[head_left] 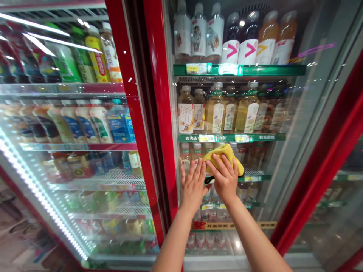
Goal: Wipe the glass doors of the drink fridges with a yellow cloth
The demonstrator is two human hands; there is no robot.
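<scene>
My left hand (193, 187) rests with its fingers spread on the glass door (286, 155) of a drinks fridge, near the door's left edge, holding nothing. Just to its right, my right hand (225, 175) presses a folded yellow cloth (235, 160) flat against the same glass. The cloth shows above and to the right of the fingers, and a dark strip or loop (209, 180) sticks out under it between the two hands. Behind the glass stand rows of bottles (217, 113) on shelves with green edges (265, 137).
A red door frame (163, 94) runs down left of my hands. Further left is a second fridge with packed shelves (85, 147) and a bright light strip (36, 192). Another slanted red frame (320, 177) stands at the right, with more shelves beyond it.
</scene>
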